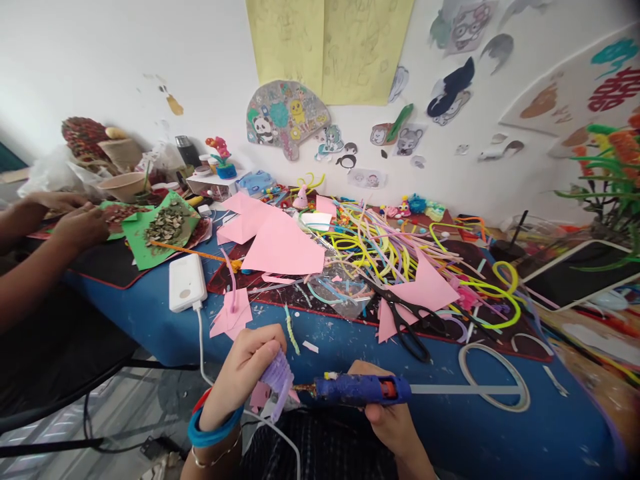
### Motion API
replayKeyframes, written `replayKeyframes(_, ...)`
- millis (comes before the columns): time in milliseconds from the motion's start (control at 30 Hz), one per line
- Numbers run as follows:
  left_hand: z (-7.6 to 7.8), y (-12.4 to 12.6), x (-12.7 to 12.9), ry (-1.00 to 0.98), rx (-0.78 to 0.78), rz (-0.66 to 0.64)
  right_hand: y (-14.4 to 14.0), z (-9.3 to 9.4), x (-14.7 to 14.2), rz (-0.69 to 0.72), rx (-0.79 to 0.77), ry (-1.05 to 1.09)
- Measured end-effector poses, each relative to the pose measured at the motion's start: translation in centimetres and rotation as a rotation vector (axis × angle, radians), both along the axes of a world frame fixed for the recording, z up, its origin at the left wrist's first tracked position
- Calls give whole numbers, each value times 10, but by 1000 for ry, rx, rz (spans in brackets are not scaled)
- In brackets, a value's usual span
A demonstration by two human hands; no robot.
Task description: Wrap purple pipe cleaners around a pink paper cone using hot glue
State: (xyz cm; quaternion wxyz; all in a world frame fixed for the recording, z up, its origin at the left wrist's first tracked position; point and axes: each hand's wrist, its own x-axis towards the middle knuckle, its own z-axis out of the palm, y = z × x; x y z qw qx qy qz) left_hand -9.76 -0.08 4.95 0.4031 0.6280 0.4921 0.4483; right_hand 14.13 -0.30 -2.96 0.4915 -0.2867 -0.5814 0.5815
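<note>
My left hand (247, 373) grips a small ribbed lilac craft piece (278, 381) near the table's front edge. My right hand (387, 417) holds a blue hot glue gun (357, 390), lying sideways with its nozzle pointing left and touching the lilac piece. A glue stick (460, 389) sticks out of the gun's back toward the right. Blue and red bangles sit on my left wrist (213, 430).
Black scissors (405, 320) lie on pink paper (280, 243) amid a heap of coloured pipe cleaners (390, 243). A white power bank (187, 282) with cable lies left. Another person's hands (75, 223) work on green paper at far left. A tape ring (493, 377) lies right.
</note>
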Motion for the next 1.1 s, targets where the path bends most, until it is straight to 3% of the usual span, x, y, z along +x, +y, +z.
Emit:
replayKeyframes(267, -10, -4, -3, 44, 80, 107, -3, 3, 1, -32, 11, -44)
replayKeyframes(600, -16, -7, -6, 43, 61, 162, -4, 13, 1, -38, 64, -162)
replayKeyframes(1100, -15, -6, -8, 54, 59, 113, -1, 13, 1, -19, 87, -114)
